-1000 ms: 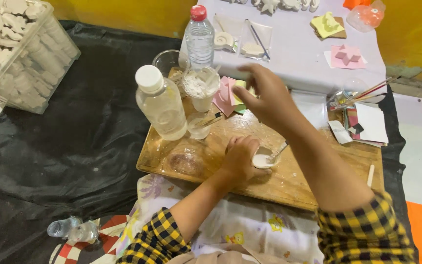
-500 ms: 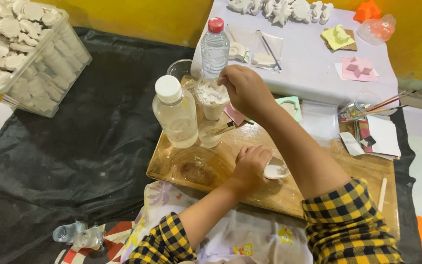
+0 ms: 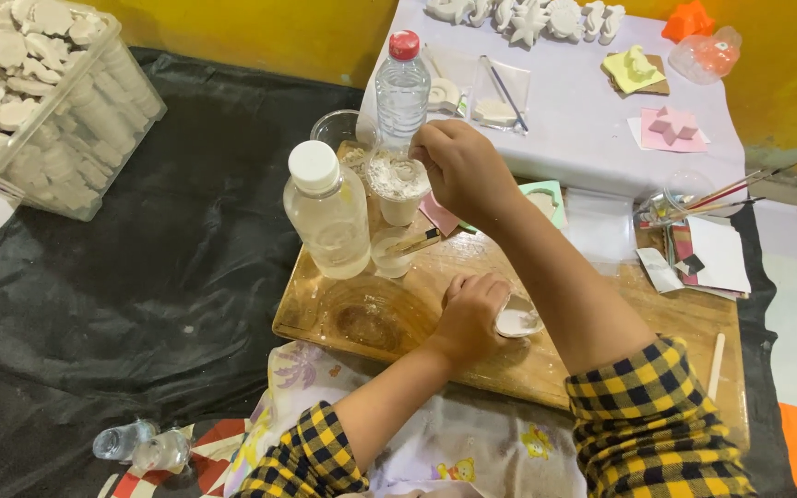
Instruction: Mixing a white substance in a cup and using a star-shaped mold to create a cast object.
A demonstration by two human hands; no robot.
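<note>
My left hand (image 3: 469,315) grips a small white bowl (image 3: 518,322) with white mix in it, on the wooden board (image 3: 546,355). My right hand (image 3: 458,168) reaches over a cup of white powder (image 3: 398,187), fingers pinched at its rim; whether it holds a tool is hidden. A white-capped bottle (image 3: 327,222) of cloudy liquid stands left of the cup. Behind it is a red-capped water bottle (image 3: 402,89). A small clear cup (image 3: 391,252) with a stick across it sits in front of the powder cup.
A clear bin of white plaster casts (image 3: 34,101) stands at far left on black sheeting (image 3: 177,277). A white table (image 3: 574,120) behind holds casts, moulds and paper. Brushes in a jar (image 3: 684,198) and papers lie right. Small plastic bottles (image 3: 140,447) lie near my knee.
My right hand moved left from above the board to the powder cup's rim. My left hand stayed on the small bowl. The view shifted slightly.
</note>
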